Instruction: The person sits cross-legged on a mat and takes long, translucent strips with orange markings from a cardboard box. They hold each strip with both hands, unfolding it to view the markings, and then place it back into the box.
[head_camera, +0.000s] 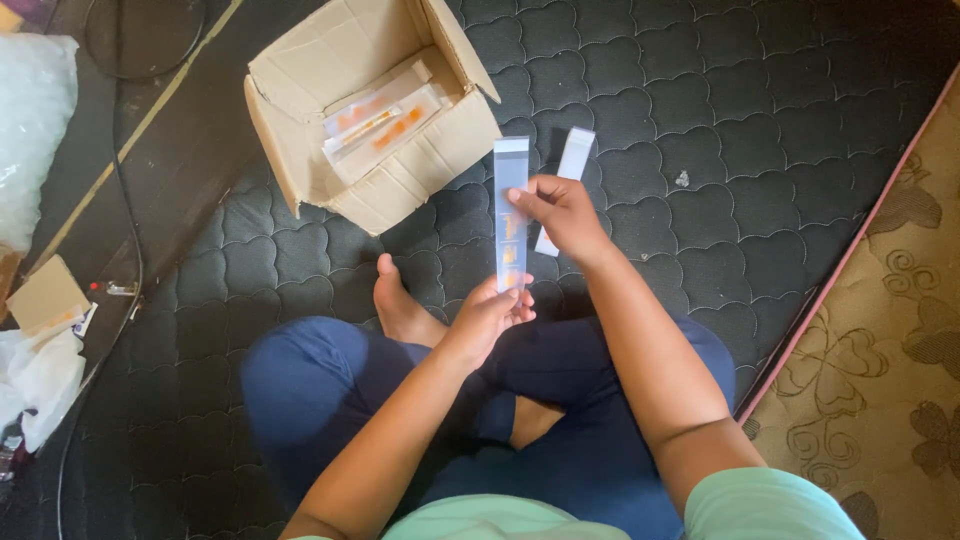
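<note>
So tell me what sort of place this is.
Probably a room at home, used for packing on the floor: a black quilted mat, a patterned beige carpet, and an open cardboard box of long clear sachets.

The clear sleeve (511, 215) shows orange marks. The box (372, 110) is plain brown cardboard. The mat (700, 130) is black with quilted scallops; the rug (890, 340) is tan with swirls.

Surroundings: open cardboard box (300, 95) on dark quilted mat (720, 120).
Box holds clear packets with orange contents (385, 125). White strip (572, 160) lies just right of the box. Plastic bags (35, 130) and black cable (125, 200) far left; patterned carpet (890, 330) right.
</note>
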